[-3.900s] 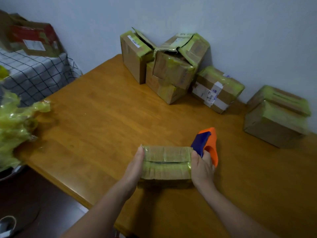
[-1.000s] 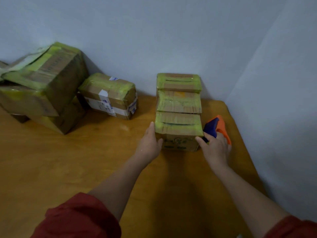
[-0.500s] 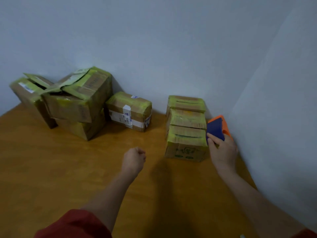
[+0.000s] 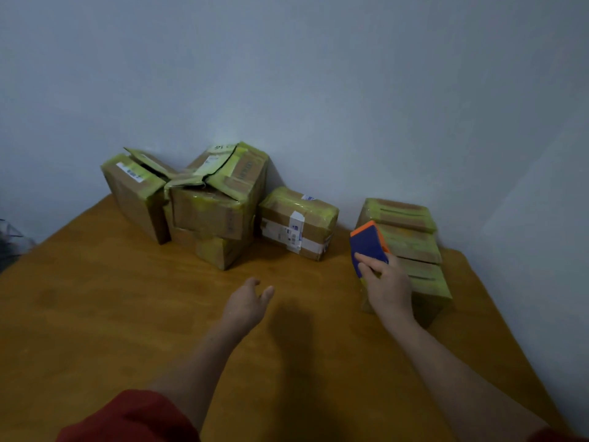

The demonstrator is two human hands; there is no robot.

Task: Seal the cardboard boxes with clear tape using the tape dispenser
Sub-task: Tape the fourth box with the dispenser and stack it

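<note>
Your right hand [image 4: 389, 287] is gripping the tape dispenser [image 4: 368, 245], fingers curling round its blue body at centre right of the frame. It is hovering in front of the row of 3 boxes there. Your left hand [image 4: 247, 304] is hanging released over the surface [image 4: 111, 314], fingers loose, grasping nothing and touching no box.

Risks, as judged:
- The nearest box [image 4: 428, 282] is sitting close to the right edge of the surface. A pull of tape with no bracing hand is likely to be dragging it sideways.
- The pile of boxes [image 4: 216, 199] at upper left is leaning against the wall [image 4: 318, 74], with torn flaps gaping. Drawing 1 out is risking a collapse onto the labelled box [image 4: 298, 223] just beside it.

Not verifiable:
- Your fingers and the dispenser's casing are hiding its roll and blade, so a free tape end cannot be confirmed.
- Your right hand is covering the nearest box's front left corner.
- Blur and yellowish film are obscuring which seams are closed.
- A dark object at the far left edge is cut off and unidentifiable.
</note>
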